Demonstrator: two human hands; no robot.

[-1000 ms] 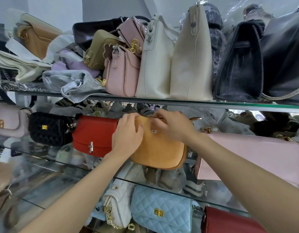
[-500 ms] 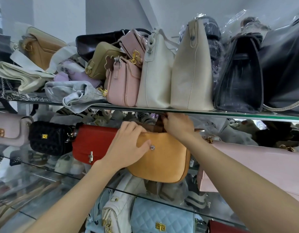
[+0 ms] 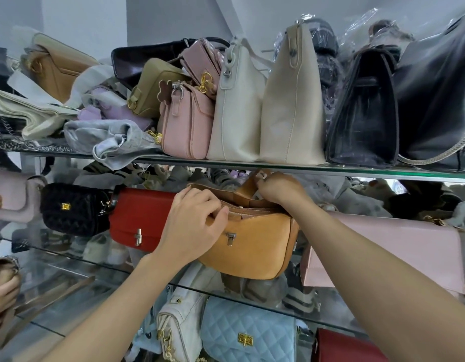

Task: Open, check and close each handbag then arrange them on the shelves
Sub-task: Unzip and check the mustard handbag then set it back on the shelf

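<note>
Tan handbag point(image 3: 255, 246) sits mid-frame on the middle glass shelf point(image 3: 357, 313), flap raised. Left hand point(image 3: 192, 226) pinches the bag's front top edge with curled fingers, while the right hand point(image 3: 278, 190) clutches the lifted flap just under the upper shelf.

My left hand point(image 3: 192, 226) covers the left end of the tan handbag point(image 3: 255, 246) and part of the red bag point(image 3: 140, 218) just beside it. My right hand point(image 3: 278, 190) hides the portion of the raised flap it grips; its fingertips cannot be seen. The bag's interior is not visible. Above my right hand, the plastic-wrapped dark bags point(image 3: 325, 48) are blurred by the film. Far right of my right hand, the black bag point(image 3: 440, 100) is cut off by the frame edge. Below it, the dark red bag point(image 3: 343, 347) is cropped at the bottom edge.
</note>
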